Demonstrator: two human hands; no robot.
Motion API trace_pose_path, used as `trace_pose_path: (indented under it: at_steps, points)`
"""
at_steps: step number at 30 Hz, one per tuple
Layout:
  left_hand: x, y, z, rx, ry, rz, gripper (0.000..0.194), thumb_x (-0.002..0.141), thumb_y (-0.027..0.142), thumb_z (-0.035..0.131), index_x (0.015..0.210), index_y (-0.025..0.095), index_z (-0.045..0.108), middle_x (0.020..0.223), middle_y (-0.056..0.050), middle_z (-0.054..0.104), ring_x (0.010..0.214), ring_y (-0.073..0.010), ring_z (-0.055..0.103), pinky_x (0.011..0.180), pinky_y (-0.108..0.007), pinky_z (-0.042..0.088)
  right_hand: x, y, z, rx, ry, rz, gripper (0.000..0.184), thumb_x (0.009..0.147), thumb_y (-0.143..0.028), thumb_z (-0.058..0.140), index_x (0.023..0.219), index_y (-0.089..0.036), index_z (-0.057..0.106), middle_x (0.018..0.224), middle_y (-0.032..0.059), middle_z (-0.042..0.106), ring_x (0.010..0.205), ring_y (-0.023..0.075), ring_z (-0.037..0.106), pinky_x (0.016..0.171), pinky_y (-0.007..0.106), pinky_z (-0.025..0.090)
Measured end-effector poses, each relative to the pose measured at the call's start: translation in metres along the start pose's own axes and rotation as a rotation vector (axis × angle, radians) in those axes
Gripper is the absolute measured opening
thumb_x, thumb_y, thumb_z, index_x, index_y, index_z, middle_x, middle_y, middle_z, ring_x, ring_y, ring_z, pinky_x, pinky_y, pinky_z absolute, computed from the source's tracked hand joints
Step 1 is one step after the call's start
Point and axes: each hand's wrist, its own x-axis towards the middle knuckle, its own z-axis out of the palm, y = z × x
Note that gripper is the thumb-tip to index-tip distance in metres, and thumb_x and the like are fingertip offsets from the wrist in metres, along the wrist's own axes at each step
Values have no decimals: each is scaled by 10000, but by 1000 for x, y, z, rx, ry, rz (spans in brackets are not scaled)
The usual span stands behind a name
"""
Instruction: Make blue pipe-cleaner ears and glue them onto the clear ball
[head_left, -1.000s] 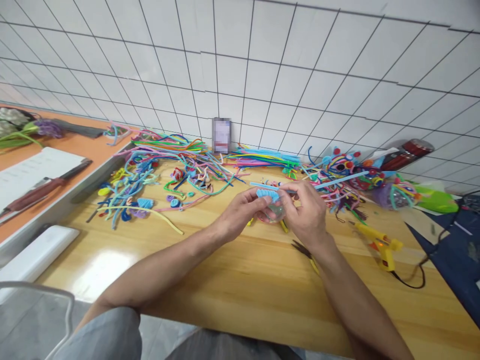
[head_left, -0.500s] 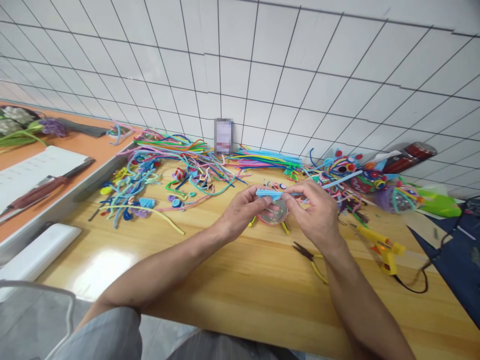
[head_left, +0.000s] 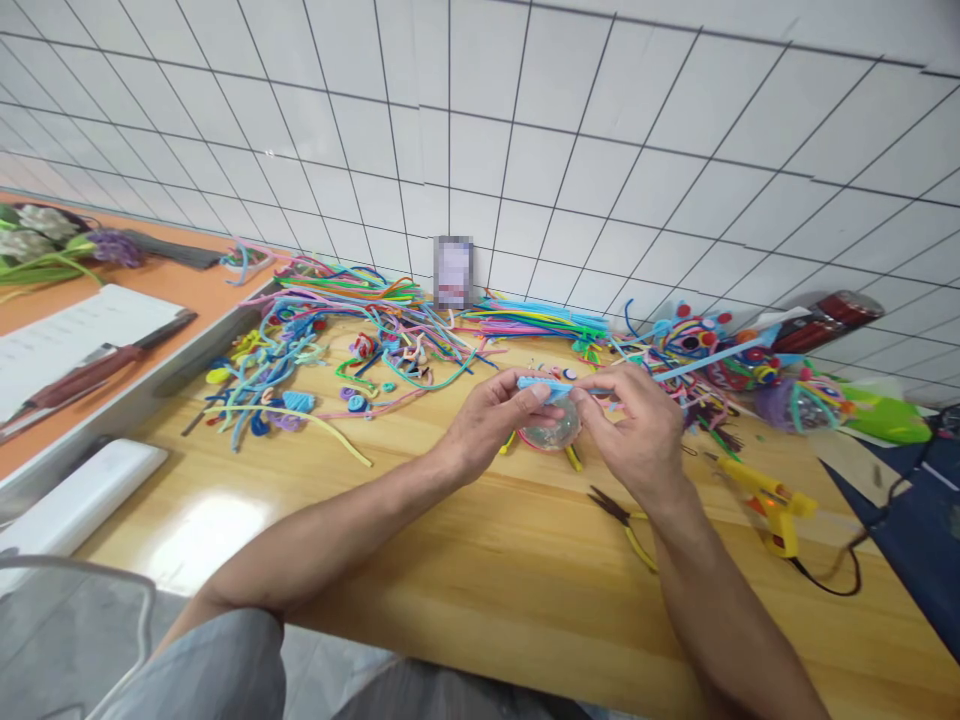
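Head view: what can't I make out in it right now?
All in the head view:
- Blue piece: underside, hidden by the left hand.
- Blue strip: whether it joins the blue piece, hidden by the right hand.
- Clear round thing: upper part, behind the hands.
- Pliers: one handle, partly behind the right forearm.
- Phone: screen, blurred.
- Paper: marks too small; left side cut off by the picture's edge.

No legible writing.
Faint marks on the flat white paper sheet (head_left: 105,322) are too small to read; the upright rectangular phone (head_left: 454,272) shows a pixelated screen.
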Motion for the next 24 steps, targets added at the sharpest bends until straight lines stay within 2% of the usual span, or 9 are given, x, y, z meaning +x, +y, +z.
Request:
trace_pose_path:
  at_steps: [6, 11, 16, 24]
  points:
    - [-1, 4, 3, -16, 0, -1, 549, 710, 578, 952, 985, 152, 741, 905, -34, 805, 790, -148, 775, 861, -288, 623, 0, 0, 1, -7, 2, -4, 105, 968, -174, 690, 928, -270, 708, 887, 39, 769, 852, 240, 728, 785, 402, 572]
    - [-1, 6, 3, -31, 3, 3, 527, 708, 553, 958, 984, 154, 754, 886, -31, 800, 765, -146, 765, 862, -296, 620, -1, 0, 1, 11, -1, 1, 86, 975, -187, 697, 962, -268, 722, 930, 45, 788, 876, 243, 738, 805, 402, 578]
    - [-1, 6, 2, -21, 22, 30, 460, 735, 516, 941, 963, 153, 774, 955, -51, 803, 795, -153, 747, 828, -293, 604, -1, 1, 1, 21, 2, 12, 118, 971, -170, 705, 1040, -262, 731, 1027, 55, 816, 929, 247, 760, 827, 406, 598]
    - [0, 4, 1, 61, 48, 90, 395, 785, 514, 903, 923, 157, 804, 976, -72, 808, 862, -162, 703, 795, -268, 559, -2, -3, 0, 71, -36, 50, 81, 981, -193, 697, 1047, -235, 720, 1038, 72, 806, 973, 243, 769, 828, 391, 603]
